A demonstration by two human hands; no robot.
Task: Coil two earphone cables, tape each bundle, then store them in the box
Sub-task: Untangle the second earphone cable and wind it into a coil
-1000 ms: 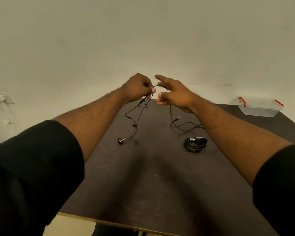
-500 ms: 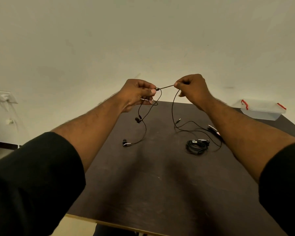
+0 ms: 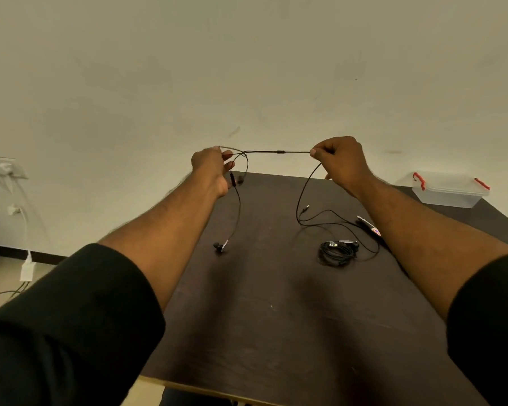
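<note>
A black earphone cable (image 3: 276,152) is stretched taut between my two raised hands above the dark table (image 3: 276,317). My left hand (image 3: 210,168) pinches it where the two earbud leads loop and hang down; one earbud (image 3: 220,246) rests on the table. My right hand (image 3: 339,159) pinches the other end of the stretch, and the rest of the cable drops in loose curves to the plug (image 3: 305,207). A second black earphone (image 3: 336,252) lies coiled in a bundle on the table, right of centre.
A clear plastic box (image 3: 449,190) with red latches and its lid on stands at the far right corner. A small pen-like object (image 3: 368,225) lies beside my right forearm. Wall sockets and a charger cable (image 3: 27,259) are at the left. The table's near edge shows below.
My hands have moved apart, the right one going rightward, so the short cable span between them has lengthened and pulled straight. The coiled bundle has not moved.
</note>
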